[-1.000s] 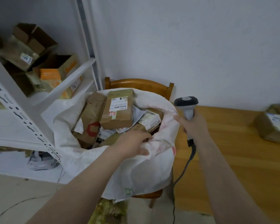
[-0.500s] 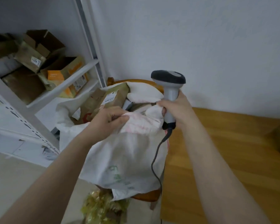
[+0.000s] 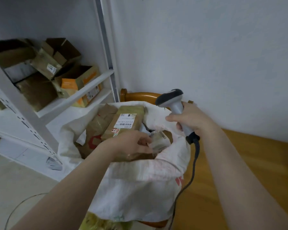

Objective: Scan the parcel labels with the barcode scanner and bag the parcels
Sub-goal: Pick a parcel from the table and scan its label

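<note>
Centrally, sack (image 3: 140,188) on chair (image 3: 140,96); wooden table (image 3: 256,163) right.

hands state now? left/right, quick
Left hand: in the sack, at a small parcel; grip cannot be told.
Right hand: grips the barcode scanner.

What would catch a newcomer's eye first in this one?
A white sack crammed with brown parcels sits on a wooden chair at centre, a labelled box on top. At its right rim the right hand grips a grey barcode scanner, while the left hand reaches into the sack's mouth.
</note>
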